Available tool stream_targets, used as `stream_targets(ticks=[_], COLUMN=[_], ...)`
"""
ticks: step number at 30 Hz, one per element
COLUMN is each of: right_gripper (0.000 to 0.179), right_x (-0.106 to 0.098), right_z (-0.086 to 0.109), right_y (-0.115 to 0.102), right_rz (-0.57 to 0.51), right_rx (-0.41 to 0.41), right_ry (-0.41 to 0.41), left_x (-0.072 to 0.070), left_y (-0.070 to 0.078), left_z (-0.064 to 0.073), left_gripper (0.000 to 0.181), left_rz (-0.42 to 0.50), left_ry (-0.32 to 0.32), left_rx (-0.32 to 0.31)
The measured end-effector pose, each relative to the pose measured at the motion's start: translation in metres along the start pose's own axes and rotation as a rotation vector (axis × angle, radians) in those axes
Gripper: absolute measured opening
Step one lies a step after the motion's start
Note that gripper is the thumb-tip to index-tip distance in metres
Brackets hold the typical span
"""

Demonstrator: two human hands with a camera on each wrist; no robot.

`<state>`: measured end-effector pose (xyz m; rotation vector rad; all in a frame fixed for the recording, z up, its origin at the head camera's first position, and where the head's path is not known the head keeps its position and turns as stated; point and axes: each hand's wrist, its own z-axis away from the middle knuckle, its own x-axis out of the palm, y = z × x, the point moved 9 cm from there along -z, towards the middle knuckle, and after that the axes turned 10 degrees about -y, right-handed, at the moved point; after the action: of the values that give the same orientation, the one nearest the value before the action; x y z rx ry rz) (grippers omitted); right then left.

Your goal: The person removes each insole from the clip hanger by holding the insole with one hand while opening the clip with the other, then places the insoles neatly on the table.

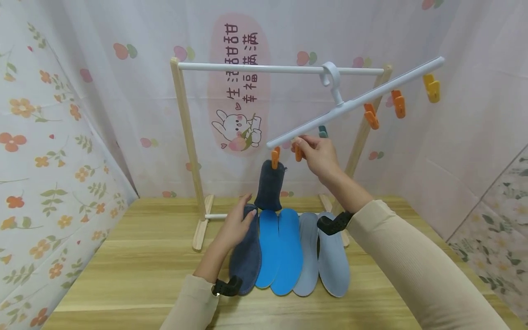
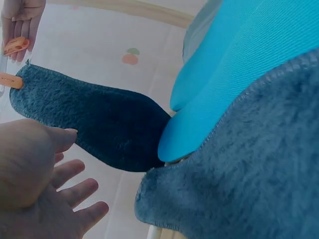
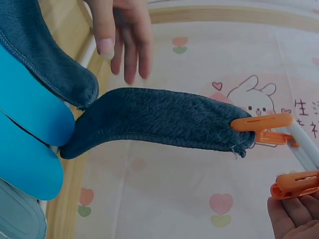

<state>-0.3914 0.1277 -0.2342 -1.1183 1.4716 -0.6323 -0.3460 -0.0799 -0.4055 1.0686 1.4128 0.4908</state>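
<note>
My right hand [image 1: 319, 153] pinches an orange clothespin [image 1: 298, 152] near the low left end of a white clip hanger [image 1: 342, 109]. The hanger tilts up to the right, its hook at the white rail. At the hanger's left end another orange clothespin [image 3: 264, 122] grips one end of a dark blue fuzzy insole [image 3: 159, 119], which hangs down. My left hand [image 2: 55, 174] has its fingers spread and holds nothing, beside the hanging insole and above a second dark blue insole [image 1: 246, 261] on the table.
Two bright blue insoles [image 1: 287, 256] and two grey insoles [image 1: 333, 256] lie in a row to the right. Behind them stands a wooden rack with a white rail [image 1: 264, 68]. More clothespins, including a yellow clothespin [image 1: 431, 88], hang along the hanger. Patterned curtains surround the wooden table [image 1: 165, 270].
</note>
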Motion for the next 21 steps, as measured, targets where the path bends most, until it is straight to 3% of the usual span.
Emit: stream_targets(ticks=[3, 6, 13, 18, 21], right_gripper=[0.043, 0.043, 0.043, 0.043, 0.044], right_x=[0.0007, 0.0001, 0.0002, 0.001, 0.0012], right_z=[0.0005, 0.001, 0.0026, 0.0026, 0.0025], right_y=[-0.0003, -0.0002, 0.0, 0.0, 0.0], right_rz=[-0.016, -0.022, -0.038, -0.04, -0.041], right_rx=[-0.002, 0.0, 0.004, 0.002, 0.003], right_ry=[-0.004, -0.003, -0.004, -0.008, -0.01], left_x=[0.0036, 0.0058, 0.0086, 0.011, 0.0089], left_y=[0.0029, 0.0049, 0.0094, 0.0084, 0.0082], left_z=[-0.0053, -0.0085, -0.0084, -0.0088, -0.0095], left_gripper=[0.059, 0.06, 0.045, 0.039, 0.031], left_rz=[-0.002, 0.005, 0.014, 0.055, 0.084], left_ry=[-0.007, 0.025, 0.058, 0.057, 0.099], left_rx=[0.02, 0.019, 0.056, 0.034, 0.028])
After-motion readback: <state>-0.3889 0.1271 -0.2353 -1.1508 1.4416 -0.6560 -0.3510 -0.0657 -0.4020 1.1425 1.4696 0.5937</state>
